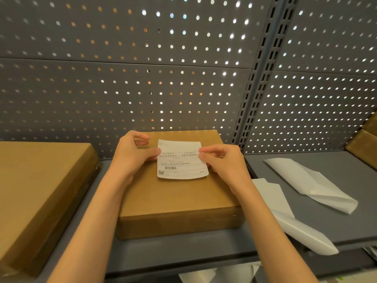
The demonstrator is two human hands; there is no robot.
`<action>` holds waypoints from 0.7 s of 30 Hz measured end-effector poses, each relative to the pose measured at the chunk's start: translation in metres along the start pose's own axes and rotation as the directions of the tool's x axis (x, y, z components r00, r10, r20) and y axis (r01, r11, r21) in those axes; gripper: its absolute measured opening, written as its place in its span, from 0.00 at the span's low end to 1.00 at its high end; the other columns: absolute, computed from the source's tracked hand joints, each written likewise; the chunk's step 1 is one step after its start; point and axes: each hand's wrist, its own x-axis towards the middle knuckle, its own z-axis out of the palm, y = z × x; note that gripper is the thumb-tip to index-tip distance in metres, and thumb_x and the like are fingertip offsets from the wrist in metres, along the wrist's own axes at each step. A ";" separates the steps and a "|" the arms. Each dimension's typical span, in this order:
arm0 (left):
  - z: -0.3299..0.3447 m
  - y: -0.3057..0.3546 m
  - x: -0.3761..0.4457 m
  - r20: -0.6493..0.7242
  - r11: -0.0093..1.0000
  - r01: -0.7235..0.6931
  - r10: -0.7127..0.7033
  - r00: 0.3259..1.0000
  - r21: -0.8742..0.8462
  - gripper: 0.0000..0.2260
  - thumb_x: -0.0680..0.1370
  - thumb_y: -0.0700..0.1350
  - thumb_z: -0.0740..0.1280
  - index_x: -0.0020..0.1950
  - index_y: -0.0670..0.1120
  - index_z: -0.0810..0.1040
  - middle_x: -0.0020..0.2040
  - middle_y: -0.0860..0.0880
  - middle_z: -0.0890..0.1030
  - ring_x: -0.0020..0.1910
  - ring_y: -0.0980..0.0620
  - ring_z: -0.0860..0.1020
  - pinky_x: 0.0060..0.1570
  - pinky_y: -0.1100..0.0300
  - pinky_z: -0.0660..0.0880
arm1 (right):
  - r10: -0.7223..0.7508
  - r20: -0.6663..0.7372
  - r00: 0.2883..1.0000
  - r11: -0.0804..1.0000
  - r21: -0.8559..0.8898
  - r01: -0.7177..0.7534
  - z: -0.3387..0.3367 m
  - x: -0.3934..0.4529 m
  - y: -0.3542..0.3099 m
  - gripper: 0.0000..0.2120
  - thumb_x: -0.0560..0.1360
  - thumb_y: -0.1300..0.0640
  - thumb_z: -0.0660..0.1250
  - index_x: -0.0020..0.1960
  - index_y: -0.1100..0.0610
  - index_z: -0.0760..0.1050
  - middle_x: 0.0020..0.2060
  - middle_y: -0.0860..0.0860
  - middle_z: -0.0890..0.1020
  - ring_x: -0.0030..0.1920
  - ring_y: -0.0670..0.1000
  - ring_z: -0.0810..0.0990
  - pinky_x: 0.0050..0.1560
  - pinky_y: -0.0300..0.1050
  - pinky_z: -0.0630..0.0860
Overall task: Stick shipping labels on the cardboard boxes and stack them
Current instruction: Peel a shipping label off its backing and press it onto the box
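A flat brown cardboard box point(179, 197) lies on the grey shelf in front of me. Over its top I hold a white shipping label point(181, 160) with printed text, a barcode and a QR code. My left hand point(134, 154) pinches the label's left edge between thumb and fingers. My right hand point(220, 160) pinches its right edge. The label's lower edge curls slightly above the box; whether its upper part touches the cardboard I cannot tell.
A larger brown box point(40, 190) sits at the left. White backing sheets point(310, 184) lie on the grey shelf point(346, 221) to the right, and more cardboard point(365, 144) leans at the far right. A perforated grey back panel point(142, 78) closes the shelf behind.
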 end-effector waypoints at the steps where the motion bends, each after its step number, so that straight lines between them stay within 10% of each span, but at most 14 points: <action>1: 0.000 -0.001 0.000 0.004 1.000 0.011 -0.011 1.000 -0.007 0.18 0.68 0.33 0.74 0.53 0.43 0.73 0.57 0.43 0.75 0.35 0.49 0.79 0.36 0.65 0.76 | 0.002 0.004 1.000 1.000 0.003 -0.002 0.000 0.000 0.000 0.05 0.71 0.57 0.71 0.47 0.52 0.83 0.38 0.50 0.83 0.45 0.49 0.81 0.48 0.44 0.77; 21: 0.005 0.000 0.004 -0.037 0.980 0.010 -0.003 0.999 0.199 0.14 0.67 0.35 0.75 0.40 0.46 0.70 0.43 0.44 0.80 0.28 0.52 0.77 0.35 0.62 0.74 | -0.067 -0.011 0.998 0.988 -0.142 0.065 0.003 0.001 -0.002 0.08 0.72 0.59 0.70 0.50 0.56 0.84 0.42 0.47 0.84 0.40 0.38 0.78 0.39 0.25 0.70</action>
